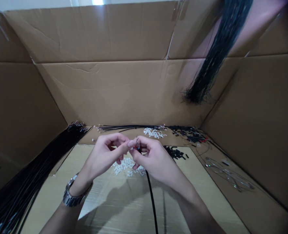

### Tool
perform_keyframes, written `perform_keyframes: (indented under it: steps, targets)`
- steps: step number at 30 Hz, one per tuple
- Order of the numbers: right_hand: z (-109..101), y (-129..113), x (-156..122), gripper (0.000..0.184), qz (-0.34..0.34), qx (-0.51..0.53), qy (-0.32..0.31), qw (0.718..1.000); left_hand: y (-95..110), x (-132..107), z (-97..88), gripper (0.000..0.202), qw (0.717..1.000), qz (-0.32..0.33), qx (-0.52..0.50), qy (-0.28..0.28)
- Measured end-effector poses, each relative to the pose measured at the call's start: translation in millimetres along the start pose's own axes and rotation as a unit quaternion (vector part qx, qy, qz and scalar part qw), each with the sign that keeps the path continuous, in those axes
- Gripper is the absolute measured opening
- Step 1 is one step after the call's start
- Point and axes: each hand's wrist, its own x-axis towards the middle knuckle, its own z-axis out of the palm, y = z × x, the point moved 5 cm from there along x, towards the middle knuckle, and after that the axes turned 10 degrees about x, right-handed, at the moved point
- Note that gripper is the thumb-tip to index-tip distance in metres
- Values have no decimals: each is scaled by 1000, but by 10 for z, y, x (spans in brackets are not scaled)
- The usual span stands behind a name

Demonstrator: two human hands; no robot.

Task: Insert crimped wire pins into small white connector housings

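Note:
A black cable (150, 191) runs up from the near edge of the board to my right hand (150, 156), whose thumb and fingers pinch it near its end. Thin wires (137, 143) stick up out of that end. My left hand (112, 151) has its thumb and forefinger closed at these wires, against the right fingertips; what lies between them is too small to make out. Beneath both hands is a scatter of small white plastic pieces (126, 165). Short black tube pieces (175, 152) lie beyond my right hand.
A thick bundle of black cables (43, 162) lies along the left side. More cables (129, 127) and white pieces (155, 132) sit at the back. Dark strands (214, 55) hang upper right. Safety-style clear glasses (229, 174) rest at right. Cardboard walls (104, 87) enclose the board.

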Motion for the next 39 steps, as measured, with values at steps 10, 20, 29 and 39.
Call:
perform_keyframes:
  steps: [10,20,29,39]
  targets:
    - [-13,40,25,10,-3,-36,6,999,33,-5,-38,18,999,7,12,-46]
    - [-11,-66,30,15,1,120,-40,992,-41,11,36,24,969,29,-230,-87]
    - [68,-26,35,20,10,356,-38,934,-7,-19,79,20,981,86,-174,-7]
    - [170,-200,-123,20,-44,335,22,941,134,-175,183,15,948,116,-282,-87]
